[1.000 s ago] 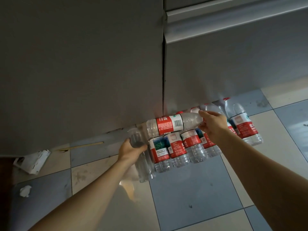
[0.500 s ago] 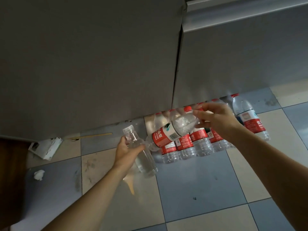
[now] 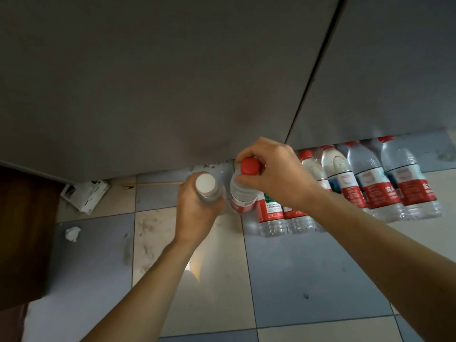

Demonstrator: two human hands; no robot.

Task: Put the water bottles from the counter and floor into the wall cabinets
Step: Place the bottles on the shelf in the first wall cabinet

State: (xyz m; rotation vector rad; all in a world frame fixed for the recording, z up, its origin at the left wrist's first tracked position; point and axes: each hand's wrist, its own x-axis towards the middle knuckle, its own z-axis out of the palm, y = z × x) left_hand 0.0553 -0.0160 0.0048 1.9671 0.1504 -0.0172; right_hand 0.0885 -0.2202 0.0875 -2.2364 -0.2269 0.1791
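The left hand [image 3: 197, 213] grips a clear white-capped bottle [image 3: 206, 187] upright, fingers curled round its body; the right hand [image 3: 274, 174] holds a red-capped bottle [image 3: 243, 193] just beside it, fingers pinching its neck below the cap. Both bottles hang above the tiled floor [image 3: 308, 272]; behind them a row of red-labelled bottles [image 3: 370, 188] stands at the foot of the grey cabinet doors [image 3: 172, 82].

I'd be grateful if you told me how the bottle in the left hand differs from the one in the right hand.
The left bottle has a white cap; the right bottle has a red one. The left bottle shows no label, while the right bottle carries a red and white label. The left hand wraps the left bottle's body; the right hand pinches the right bottle near its cap. Both are clear plastic, held roughly upright.
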